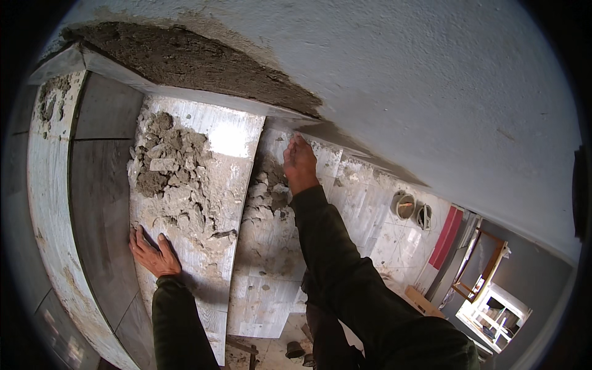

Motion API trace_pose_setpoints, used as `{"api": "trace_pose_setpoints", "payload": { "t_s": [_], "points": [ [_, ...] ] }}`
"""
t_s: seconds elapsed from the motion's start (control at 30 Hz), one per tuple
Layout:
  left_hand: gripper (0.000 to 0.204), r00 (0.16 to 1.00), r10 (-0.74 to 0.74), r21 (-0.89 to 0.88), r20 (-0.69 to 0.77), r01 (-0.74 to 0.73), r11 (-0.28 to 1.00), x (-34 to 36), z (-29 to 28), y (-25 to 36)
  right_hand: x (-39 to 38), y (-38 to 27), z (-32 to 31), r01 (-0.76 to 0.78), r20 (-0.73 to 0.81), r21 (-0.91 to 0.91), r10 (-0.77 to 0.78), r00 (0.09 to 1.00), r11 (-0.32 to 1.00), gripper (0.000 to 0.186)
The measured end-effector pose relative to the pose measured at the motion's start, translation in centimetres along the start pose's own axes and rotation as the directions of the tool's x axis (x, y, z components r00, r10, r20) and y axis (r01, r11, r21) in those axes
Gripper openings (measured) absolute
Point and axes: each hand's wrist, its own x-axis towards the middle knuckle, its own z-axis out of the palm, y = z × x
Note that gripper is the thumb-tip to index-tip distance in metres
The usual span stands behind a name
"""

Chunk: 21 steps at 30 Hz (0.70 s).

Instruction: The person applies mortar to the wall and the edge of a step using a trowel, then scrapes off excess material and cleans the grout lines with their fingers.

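My left hand [155, 251] rests on the pale wood-look stair tread [213, 296], fingers spread, at its inner edge against the grey riser tile [102, 185]. Nothing is in it. A heap of crumbled mortar [176, 166] lies on that tread, just beyond the hand. My right hand [300, 161] reaches over the lower step to the foot of the wall. Its fingers are stretched out close together, with the tips at the narrow skirting tile [283, 113], and no object shows in it. More mortar lumps [266, 191] lie beside it on the lower step, partly shaded by the tread.
Wet mortar [191, 58] coats a strip of the white plastered wall [419, 80] above the skirting. A higher step [46, 172] rises at left. Down to the right stand two buckets [404, 205], a red strip [446, 237] and a wooden frame [484, 265]. Small dark pots [295, 350] sit below.
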Motion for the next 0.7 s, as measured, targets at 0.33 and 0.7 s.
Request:
{"api": "trace_pose_setpoints", "payload": {
  "t_s": [0.33, 0.7],
  "points": [
    [0.052, 1.000, 0.016, 0.006, -0.018, -0.016, 1.000, -0.1, 0.2, -0.1, -0.5, -0.5, 0.2, -0.023, 0.010, 0.016, 0.023, 1.000, 1.000, 0.009],
    [0.054, 1.000, -0.002, 0.009, -0.004, 0.002, 1.000, 0.0, 0.0, 0.0, -0.8, -0.7, 0.4, 0.001, 0.003, 0.013, -0.001, 1.000, 1.000, 0.010]
  ]
}}
